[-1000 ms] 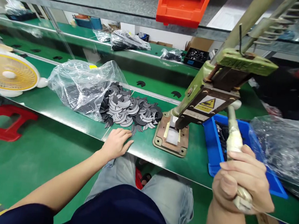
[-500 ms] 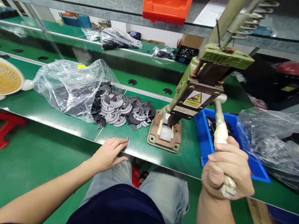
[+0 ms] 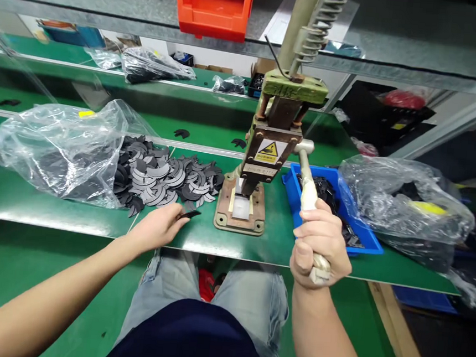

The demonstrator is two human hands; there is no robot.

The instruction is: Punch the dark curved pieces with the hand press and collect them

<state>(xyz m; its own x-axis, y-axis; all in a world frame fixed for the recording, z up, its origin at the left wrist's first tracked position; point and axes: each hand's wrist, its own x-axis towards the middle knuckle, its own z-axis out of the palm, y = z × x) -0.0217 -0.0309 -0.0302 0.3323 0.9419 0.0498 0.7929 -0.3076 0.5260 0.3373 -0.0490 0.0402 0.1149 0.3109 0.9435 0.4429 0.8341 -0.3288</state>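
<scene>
Between the thumb and fingers of my left hand (image 3: 162, 223) is a dark curved piece (image 3: 190, 214), held just above the bench's front part. Behind that hand lies a heap of grey and black curved pieces (image 3: 159, 174), spilling from a clear plastic bag (image 3: 63, 149). My right hand (image 3: 321, 244) is wrapped round the taped lever handle (image 3: 308, 190) of a hand press (image 3: 273, 131). On the press's brown base (image 3: 239, 225) sits a pale block (image 3: 241, 208), below the ram. No curved piece shows on that block.
A blue bin (image 3: 366, 237) of black parts stands right of the press, beside another plastic bag (image 3: 410, 210). Overhead, an orange bin (image 3: 213, 9) sits on a metal shelf. Scattered curved pieces (image 3: 181, 133) lie on the green strip behind the bench.
My view has swung to the right. The left hand has lifted the curved piece from near the bench edge and turned it. My right hand stays on the lever handle.
</scene>
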